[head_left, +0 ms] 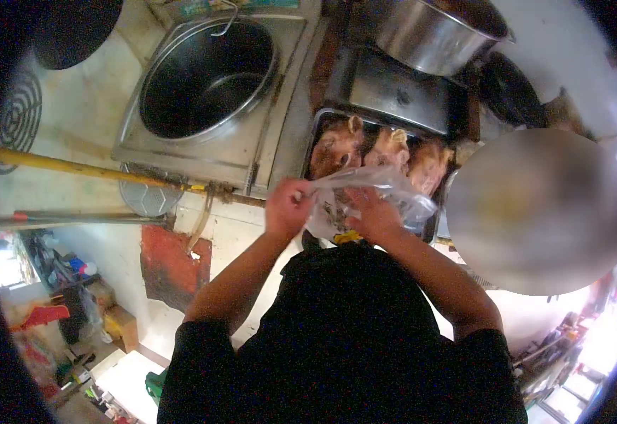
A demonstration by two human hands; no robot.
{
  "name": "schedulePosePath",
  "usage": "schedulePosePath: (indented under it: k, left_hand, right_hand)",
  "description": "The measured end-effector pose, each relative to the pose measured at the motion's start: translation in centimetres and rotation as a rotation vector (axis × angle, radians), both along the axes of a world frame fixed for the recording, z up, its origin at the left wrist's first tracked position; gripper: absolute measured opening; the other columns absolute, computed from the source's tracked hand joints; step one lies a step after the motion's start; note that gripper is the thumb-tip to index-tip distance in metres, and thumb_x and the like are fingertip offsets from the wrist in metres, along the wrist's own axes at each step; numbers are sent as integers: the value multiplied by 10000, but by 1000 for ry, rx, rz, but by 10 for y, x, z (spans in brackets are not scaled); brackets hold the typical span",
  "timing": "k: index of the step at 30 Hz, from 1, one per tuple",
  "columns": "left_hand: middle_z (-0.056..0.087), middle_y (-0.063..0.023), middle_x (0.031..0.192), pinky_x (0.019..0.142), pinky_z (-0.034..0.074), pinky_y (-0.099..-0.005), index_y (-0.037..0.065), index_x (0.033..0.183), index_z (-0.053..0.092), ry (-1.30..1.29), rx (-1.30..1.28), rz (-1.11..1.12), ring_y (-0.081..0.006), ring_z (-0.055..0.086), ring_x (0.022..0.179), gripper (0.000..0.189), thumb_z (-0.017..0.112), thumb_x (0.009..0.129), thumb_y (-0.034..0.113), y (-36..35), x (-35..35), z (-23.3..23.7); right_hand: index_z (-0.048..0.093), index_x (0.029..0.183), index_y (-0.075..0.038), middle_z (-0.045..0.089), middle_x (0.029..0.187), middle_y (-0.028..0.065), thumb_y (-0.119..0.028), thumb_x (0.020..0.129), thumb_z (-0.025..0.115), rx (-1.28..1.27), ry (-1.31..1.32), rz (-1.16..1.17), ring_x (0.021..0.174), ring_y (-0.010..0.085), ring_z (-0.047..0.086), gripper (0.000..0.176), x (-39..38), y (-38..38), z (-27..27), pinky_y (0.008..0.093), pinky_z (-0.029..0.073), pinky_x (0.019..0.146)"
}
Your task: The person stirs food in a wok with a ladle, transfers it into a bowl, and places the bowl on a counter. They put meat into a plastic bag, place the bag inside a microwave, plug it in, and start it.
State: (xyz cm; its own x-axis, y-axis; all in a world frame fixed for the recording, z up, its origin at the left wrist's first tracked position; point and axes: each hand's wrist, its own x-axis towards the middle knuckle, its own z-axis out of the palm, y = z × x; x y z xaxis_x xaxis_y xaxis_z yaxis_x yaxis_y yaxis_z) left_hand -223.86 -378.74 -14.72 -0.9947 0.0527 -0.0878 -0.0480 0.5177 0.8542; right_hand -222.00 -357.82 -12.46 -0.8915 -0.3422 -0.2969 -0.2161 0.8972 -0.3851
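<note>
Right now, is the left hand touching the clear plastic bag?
Touching. The head view shows the left hand closed on one edge of the clear plastic bag, with the film stretching away from its fingers.

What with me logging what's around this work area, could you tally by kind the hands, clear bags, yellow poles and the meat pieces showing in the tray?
Hands: 2 (left hand, right hand)
Clear bag: 1
Yellow pole: 1
Meat pieces showing in the tray: 3
Total: 7
</note>
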Motion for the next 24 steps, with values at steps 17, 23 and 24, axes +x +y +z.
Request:
schedulePosePath:
  k: [17, 23, 24]
  left_hand:
    - [566, -177, 748, 650, 446, -392, 17, 866, 515, -89, -18, 109, -300, 566, 705, 282, 618, 837, 278, -4, -4, -41]
    - [572, -119, 917, 709, 462, -312, 47, 1027, 556, -49, 141, -35, -228, 549, 772, 379, 739, 726, 185, -38, 13, 62]
    - [571, -121, 953, 742, 463, -320, 52, 1032, 557, -150, 194, 4, -239, 553, 840, 391, 742, 709, 173, -46, 19, 81]
  right_hand:
    - [528, 1143, -9, 477, 1175, 193, -212, 764, 554, 11, 333, 451, 1114, 349, 458, 430, -11, -15, -40, 470, 357, 958]
    - [516, 1168, -31, 528, 1187, 183, -210, 782, 530, 157, -196, 239, 1082, 383, 515, 425, -23, -24, -41, 483, 423, 880]
    - [511, 1172, -32, 560, 1153, 187, -212, 793, 521, 91, -301, 176, 1048, 387, 548, 420, -23, -24, -41, 489, 447, 849]
